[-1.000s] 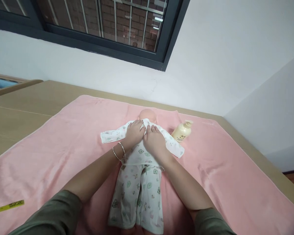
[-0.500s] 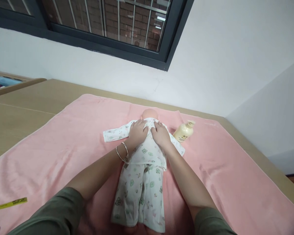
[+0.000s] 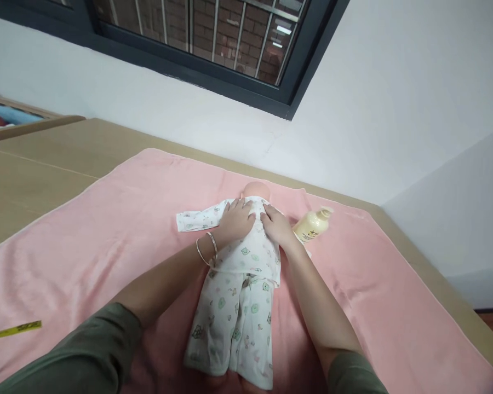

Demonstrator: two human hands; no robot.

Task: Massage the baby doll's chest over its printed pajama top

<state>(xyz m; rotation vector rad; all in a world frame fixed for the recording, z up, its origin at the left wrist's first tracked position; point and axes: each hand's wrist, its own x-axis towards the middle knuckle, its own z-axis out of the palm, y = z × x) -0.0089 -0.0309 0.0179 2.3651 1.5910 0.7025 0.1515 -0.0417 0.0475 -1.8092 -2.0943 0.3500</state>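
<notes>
- A doll (image 3: 252, 249) lies stretched out in the middle of the frame, its bare head (image 3: 257, 190) toward the top and its legs toward the bottom edge.
- It wears a white printed top (image 3: 246, 260) and matching trousers (image 3: 230, 323); one sleeve reaches out to the left, while the other is mostly hidden by the person's right forearm.
- The left hand (image 3: 237, 219) rests on the upper part of the top, left of centre, its grip spread: fingers extended, thumb apart.
- The right hand (image 3: 277, 224) rests just beside it, also on the top, its grip loose, with the thumb held away from the fingers.
- Silver-coloured bangles (image 3: 199, 250) circle the left wrist.
- A cream pump bottle (image 3: 311, 226) is right of centre, tilted in the frame, near the right hand.
- A pink blanket (image 3: 107, 241) lies beneath the doll, over a tan surface (image 3: 36, 180).
- A yellow strip (image 3: 12, 330) shows on the blanket at the lower left.
- A dark-framed window (image 3: 230, 82) fills the top centre.
</notes>
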